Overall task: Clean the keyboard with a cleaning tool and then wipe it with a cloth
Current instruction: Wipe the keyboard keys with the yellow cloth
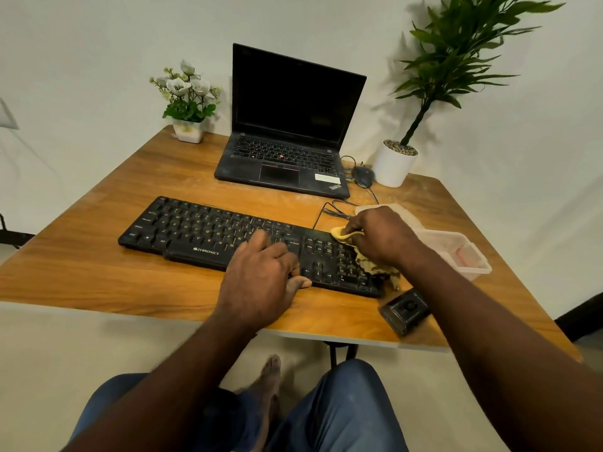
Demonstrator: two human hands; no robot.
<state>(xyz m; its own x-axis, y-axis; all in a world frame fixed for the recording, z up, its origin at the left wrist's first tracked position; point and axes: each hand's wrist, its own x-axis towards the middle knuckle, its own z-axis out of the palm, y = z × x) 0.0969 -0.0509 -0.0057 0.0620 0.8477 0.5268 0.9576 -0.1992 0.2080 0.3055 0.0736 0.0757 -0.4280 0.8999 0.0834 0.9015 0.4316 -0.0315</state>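
Note:
A black keyboard [195, 233] lies across the middle of the wooden table [98, 272]. My left hand [261, 275] rests flat on the keys near the keyboard's middle, fingers spread and the thumb at the front edge. My right hand [378, 236] grips a yellow cloth [341, 234] bunched under the palm, on the number pad at the keyboard's right end. More of the cloth trails out below the wrist. A small black cleaning tool [404, 309] lies on the table by the keyboard's front right corner.
An open black laptop [287, 151] stands behind the keyboard, with a black mouse [362, 176] and cable to its right. A clear plastic box [463, 256] sits right of my right hand. A flower pot [189, 130] and a potted plant [394, 164] occupy the back corners.

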